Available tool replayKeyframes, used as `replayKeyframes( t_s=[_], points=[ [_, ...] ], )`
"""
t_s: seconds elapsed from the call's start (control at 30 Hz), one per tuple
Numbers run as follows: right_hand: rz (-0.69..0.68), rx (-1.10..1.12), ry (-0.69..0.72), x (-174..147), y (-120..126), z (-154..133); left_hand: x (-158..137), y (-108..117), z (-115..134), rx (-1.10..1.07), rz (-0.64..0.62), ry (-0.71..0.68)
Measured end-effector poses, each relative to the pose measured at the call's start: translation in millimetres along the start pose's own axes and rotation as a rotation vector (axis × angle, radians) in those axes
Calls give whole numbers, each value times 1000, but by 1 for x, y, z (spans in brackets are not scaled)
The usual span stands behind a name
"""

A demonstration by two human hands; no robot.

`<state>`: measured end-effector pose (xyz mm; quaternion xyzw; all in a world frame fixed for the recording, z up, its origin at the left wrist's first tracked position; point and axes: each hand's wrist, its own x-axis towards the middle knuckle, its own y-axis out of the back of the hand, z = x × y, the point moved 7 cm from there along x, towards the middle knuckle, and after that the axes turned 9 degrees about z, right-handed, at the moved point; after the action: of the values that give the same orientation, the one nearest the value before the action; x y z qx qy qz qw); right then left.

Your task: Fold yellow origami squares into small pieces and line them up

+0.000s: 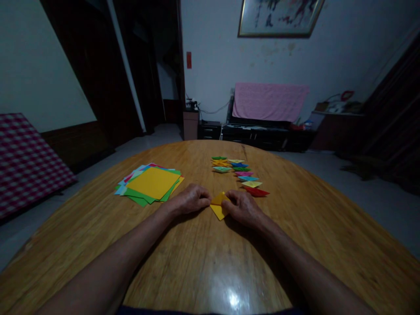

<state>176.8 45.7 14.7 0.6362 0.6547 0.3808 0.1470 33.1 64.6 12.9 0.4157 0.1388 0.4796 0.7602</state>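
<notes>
Closest to my camera, a strip of dark cloth (203, 312) runs along the bottom edge, with two bare forearms reaching out from either side over a round wooden table (183, 271), whose varnish throws back a bright patch of light. Between the hands, near the middle of the table, I have the folded yellow paper (219, 213): one corner points toward me, and a folded part stands up at its far side. The right hand (244, 208) has its thumb and fingers closed on the paper's right side, pinching it. The left hand (193, 199) rests with curled fingers, its thumb and fingertips at the paper's left corner; from where I sit, I cannot tell whether it grips the corner or only touches it. Beyond the left hand, I see a loose stack of square sheets (153, 183), yellow on top, with green, pale blue and pink edges fanning out beneath. Beyond the right hand, small folded paper pieces (243, 174) stand in two rough rows, in green, orange, blue, pink and pale yellow, with a red one (257, 191) nearest that hand. Across the dim room, a pink cloth (271, 101) hangs above a low black cabinet (259, 136).
</notes>
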Motion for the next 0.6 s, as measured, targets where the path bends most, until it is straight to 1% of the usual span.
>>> replayKeyframes(
  t_s=[0.17,0.23,0.33,0.4,0.43,0.5,0.6],
  points=[
    [12,-68,52,-1,-2,1,0,-1,11,220,-26,-115],
    [51,-136,97,-1,0,0,-1,-1,13,288,-24,-132],
    [161,-189,249,-3,7,-9,-1,-2,15,331,-24,-133],
    [216,-153,346,-6,12,-16,-1,-2,15,326,-12,-134],
    [225,-134,369,-6,13,-17,-1,-2,15,315,-1,-134],
    [210,-139,347,-5,11,-16,0,-2,14,283,26,-134],
    [131,-194,260,-3,4,-9,1,0,14,217,65,-118]
  ],
)
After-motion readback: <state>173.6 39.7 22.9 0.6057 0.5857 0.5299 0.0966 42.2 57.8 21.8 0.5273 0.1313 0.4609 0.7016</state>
